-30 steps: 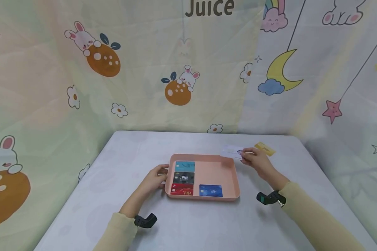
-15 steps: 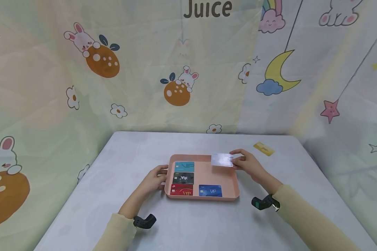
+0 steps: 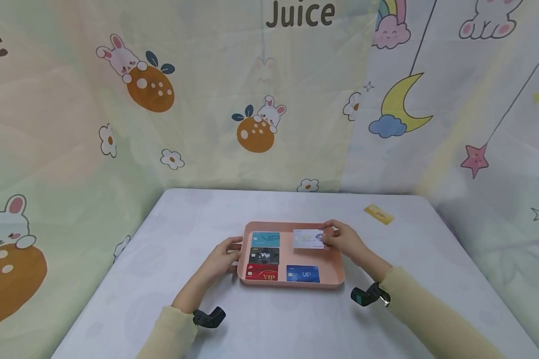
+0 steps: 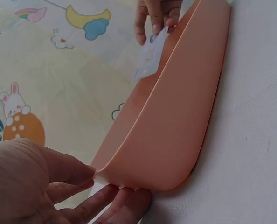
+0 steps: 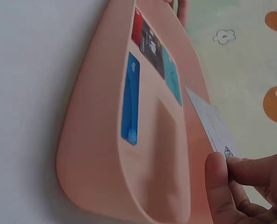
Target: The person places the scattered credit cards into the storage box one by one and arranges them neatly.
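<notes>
My right hand (image 3: 345, 239) pinches a white card (image 3: 308, 239) by its right end, over the back right of a shallow pink tray (image 3: 292, 285). In the right wrist view the white card (image 5: 213, 122) is tilted and clear of the tray floor. At the tray's left side, my left hand (image 3: 220, 258) rests its fingertips against the outer wall, near the corner in the left wrist view. Inside the tray, a teal card (image 3: 266, 239), a black card (image 3: 264, 256) and a red card (image 3: 262, 272) form a left column. A blue card (image 3: 303, 273) lies at the front right.
A gold card (image 3: 379, 214) lies on the white table (image 3: 188, 209) behind the tray, to the right. Printed cloth (image 3: 197, 99) hangs behind and beside the table. Each wrist wears a black camera, such as the right camera (image 3: 365, 296).
My right hand has carried the white card left and forward, from beyond the tray's back right rim to over its inside. My left hand has stayed at the tray's left side.
</notes>
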### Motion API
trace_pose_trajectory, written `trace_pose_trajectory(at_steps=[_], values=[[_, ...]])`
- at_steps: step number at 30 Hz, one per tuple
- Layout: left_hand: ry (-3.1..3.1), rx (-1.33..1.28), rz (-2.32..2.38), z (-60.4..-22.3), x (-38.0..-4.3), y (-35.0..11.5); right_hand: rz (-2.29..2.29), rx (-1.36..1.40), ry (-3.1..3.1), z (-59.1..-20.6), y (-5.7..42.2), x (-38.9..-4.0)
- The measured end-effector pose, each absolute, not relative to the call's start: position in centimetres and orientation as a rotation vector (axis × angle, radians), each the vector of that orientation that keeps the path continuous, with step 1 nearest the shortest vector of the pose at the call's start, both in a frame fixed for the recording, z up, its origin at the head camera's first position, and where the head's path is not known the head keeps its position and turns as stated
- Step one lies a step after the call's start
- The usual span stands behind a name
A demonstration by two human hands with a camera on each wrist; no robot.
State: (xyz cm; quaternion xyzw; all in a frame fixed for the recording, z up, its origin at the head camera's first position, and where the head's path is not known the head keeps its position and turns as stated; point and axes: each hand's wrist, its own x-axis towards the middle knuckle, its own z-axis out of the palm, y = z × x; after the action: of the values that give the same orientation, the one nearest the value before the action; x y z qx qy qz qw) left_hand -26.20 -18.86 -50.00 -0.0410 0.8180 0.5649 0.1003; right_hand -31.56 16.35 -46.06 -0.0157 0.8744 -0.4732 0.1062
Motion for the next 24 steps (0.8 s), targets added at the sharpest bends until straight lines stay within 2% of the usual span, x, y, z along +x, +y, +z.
trace_pose_trajectory(at_steps=[13,24], values=[[2.424,-0.118,1.684,-50.0,-26.0,-18.7,-1.343,-0.035,2.589,-46.7,14.7,-30.7],[2.425,-0.134,1.69,-50.0,-26.0,-18.6,-1.06,-0.148,2.789,-46.8,13.8,-30.6]])
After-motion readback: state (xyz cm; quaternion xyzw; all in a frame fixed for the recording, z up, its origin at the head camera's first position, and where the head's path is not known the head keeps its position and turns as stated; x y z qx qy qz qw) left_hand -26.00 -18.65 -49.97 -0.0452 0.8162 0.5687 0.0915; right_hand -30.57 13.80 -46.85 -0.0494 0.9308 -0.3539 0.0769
